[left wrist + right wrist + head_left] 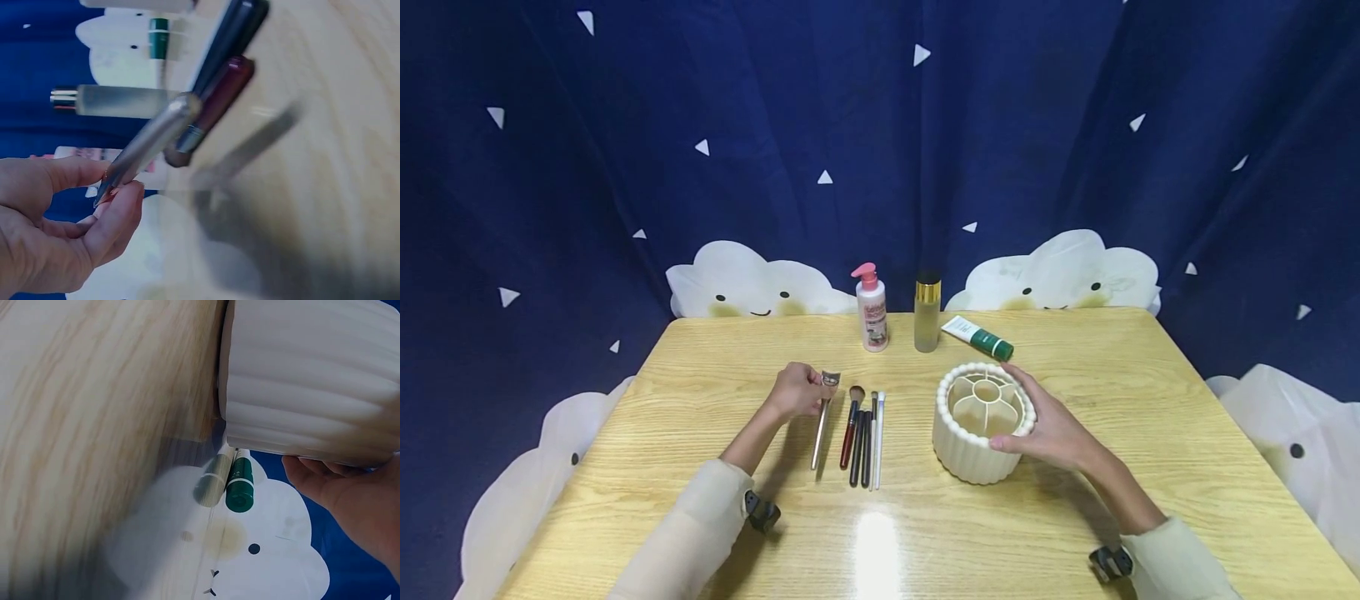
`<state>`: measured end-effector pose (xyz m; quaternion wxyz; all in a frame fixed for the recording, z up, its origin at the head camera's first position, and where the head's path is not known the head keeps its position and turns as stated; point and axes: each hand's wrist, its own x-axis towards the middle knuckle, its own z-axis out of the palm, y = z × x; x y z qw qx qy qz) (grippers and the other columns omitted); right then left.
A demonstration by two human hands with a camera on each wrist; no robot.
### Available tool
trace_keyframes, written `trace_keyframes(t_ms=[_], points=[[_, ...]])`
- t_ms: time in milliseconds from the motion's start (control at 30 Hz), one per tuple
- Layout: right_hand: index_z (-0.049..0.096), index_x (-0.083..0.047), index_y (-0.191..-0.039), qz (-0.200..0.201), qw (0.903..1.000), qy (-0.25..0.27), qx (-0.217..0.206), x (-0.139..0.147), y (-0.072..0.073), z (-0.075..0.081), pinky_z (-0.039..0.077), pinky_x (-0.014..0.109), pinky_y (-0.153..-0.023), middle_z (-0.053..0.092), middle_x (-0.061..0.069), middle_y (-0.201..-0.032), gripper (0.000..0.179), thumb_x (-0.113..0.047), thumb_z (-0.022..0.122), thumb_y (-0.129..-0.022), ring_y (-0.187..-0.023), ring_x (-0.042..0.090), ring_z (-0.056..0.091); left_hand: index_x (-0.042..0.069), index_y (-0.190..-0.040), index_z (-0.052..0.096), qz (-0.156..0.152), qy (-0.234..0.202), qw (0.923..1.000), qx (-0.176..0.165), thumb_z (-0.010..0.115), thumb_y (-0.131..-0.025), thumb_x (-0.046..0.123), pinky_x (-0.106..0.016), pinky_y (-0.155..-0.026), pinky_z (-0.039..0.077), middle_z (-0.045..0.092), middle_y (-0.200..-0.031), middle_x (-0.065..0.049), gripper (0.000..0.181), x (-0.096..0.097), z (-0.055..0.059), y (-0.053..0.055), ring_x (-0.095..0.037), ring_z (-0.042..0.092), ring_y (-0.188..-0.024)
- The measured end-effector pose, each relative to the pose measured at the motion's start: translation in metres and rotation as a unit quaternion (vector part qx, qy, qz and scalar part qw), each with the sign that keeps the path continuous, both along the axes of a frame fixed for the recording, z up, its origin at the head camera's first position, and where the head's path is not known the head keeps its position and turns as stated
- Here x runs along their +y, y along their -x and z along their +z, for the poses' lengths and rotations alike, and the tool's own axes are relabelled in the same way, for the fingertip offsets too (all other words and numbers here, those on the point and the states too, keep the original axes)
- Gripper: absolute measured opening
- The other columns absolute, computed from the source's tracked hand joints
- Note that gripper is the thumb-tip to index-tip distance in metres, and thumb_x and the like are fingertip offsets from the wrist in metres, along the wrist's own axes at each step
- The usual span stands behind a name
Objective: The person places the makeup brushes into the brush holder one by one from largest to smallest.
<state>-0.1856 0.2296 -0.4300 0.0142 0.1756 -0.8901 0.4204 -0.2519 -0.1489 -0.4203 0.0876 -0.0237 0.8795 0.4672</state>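
Observation:
My left hand [799,390] pinches a makeup brush [821,429] with a slim silver handle between thumb and fingers, close to its head. In the left wrist view the handle of this brush [153,137] points out over the table, and its shadow falls on the wood. Just right of it lie several other brushes [862,446] side by side, with dark red, black and white handles. My right hand [1051,427] grips a round cream organizer [976,457] from its right side, thumb at the beaded rim. Dividers split its inside around a central ring. Its ribbed wall [312,381] fills the upper right wrist view.
Along the back of the wooden table [715,358] stand a pump bottle [874,315] with a pink top and a clear bottle [927,321] with a gold and black cap. A green and white tube [977,337] lies behind the organizer. A dark blue curtain [880,125] hangs behind.

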Motion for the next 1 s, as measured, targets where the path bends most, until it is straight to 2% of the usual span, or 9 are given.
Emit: trace_keyframes(t_ms=[167,300,467,567,800,1000], points=[[0.019,-0.015,-0.151,-0.003,0.9999,0.009,0.004,0.001,0.0,-0.001,0.034,0.068,-0.099,0.038,0.02,-0.147,0.109,-0.032,0.084,-0.066,-0.129,0.043,0.042,-0.002,-0.079,0.057,-0.004,-0.035,0.9994,0.002,0.069,-0.081,0.006,-0.039,-0.068,0.059,0.058,-0.071,-0.004,0.015,0.007,0.017,0.002,-0.012,0.063,-0.056],[0.018,-0.014,-0.151,0.002,0.9999,0.012,0.007,0.0,0.001,-0.002,0.034,0.067,-0.1,0.038,0.021,-0.147,0.109,-0.031,0.084,-0.066,-0.13,0.044,0.042,-0.005,-0.087,0.059,-0.008,-0.098,0.995,0.017,0.068,-0.081,0.005,-0.04,-0.071,0.058,0.057,-0.072,-0.002,0.015,0.014,0.026,0.001,-0.009,0.062,-0.062],[0.018,-0.013,-0.151,0.003,0.9999,0.014,0.007,-0.001,0.001,-0.004,0.034,0.068,-0.099,0.037,0.022,-0.146,0.109,-0.031,0.084,-0.066,-0.129,0.045,0.041,-0.008,-0.097,0.06,-0.002,-0.196,0.9799,0.037,0.069,-0.082,0.002,-0.035,-0.07,0.059,0.06,-0.075,0.001,0.02,0.027,0.036,0.001,-0.007,0.062,-0.069],[0.018,-0.014,-0.151,-0.001,0.9999,0.013,0.003,-0.002,0.0,-0.005,0.033,0.068,-0.099,0.037,0.022,-0.147,0.109,-0.031,0.084,-0.067,-0.129,0.045,0.041,-0.009,-0.101,0.062,0.001,-0.235,0.9705,0.055,0.069,-0.082,0.002,-0.033,-0.071,0.059,0.061,-0.075,0.003,0.023,0.037,0.044,0.001,-0.006,0.062,-0.07],[0.017,-0.012,-0.151,0.001,0.9998,0.018,0.003,0.0,-0.001,-0.005,0.033,0.068,-0.1,0.036,0.023,-0.147,0.109,-0.031,0.084,-0.067,-0.13,0.044,0.041,-0.009,-0.099,0.062,-0.006,-0.294,0.9512,0.092,0.069,-0.083,0.002,-0.035,-0.075,0.059,0.061,-0.074,0.004,0.021,0.064,0.062,0.006,-0.007,0.063,-0.07],[0.017,-0.012,-0.151,0.003,0.9998,0.022,0.001,-0.001,-0.001,-0.003,0.032,0.067,-0.101,0.036,0.021,-0.148,0.109,-0.031,0.084,-0.067,-0.131,0.043,0.041,-0.007,-0.096,0.062,0.002,-0.333,0.9362,0.113,0.067,-0.084,0.001,-0.032,-0.073,0.059,0.061,-0.075,0.004,0.016,0.084,0.07,0.009,-0.007,0.063,-0.07]])
